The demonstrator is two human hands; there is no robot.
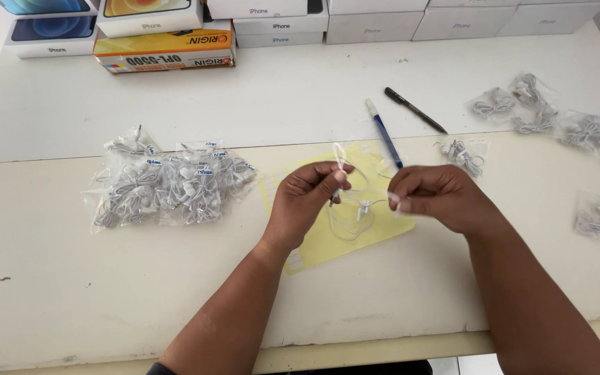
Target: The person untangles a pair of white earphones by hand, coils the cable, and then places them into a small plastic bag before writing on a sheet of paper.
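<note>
A wide white counter [50,278] carries everything, and a row of flat white and coloured boxes [279,24] lines its far edge, with an orange-and-yellow box [168,50] among them. To the left of the hands lies a heap of clear bags of white wired earphones [168,186], and more such bags [557,121] lie scattered singly on the right side. Beneath the hands rests a yellow sheet of paper [328,243], flat on the counter. The left hand [303,201] is curled, its fingertips pinched shut on the white earphone cable [347,208], one loop of which rises above the thumb while the rest hangs in loose coils between the hands, just over the yellow sheet. The right hand [435,198] is likewise closed, its grip pinching the other end of the same cable at the fingertips; what exactly lies between those fingertips is too small to tell. Beyond the hands lie a blue pen with a white cap [383,132] and, just to its right, a black pen [414,110], both slanted and apart from each other.
</note>
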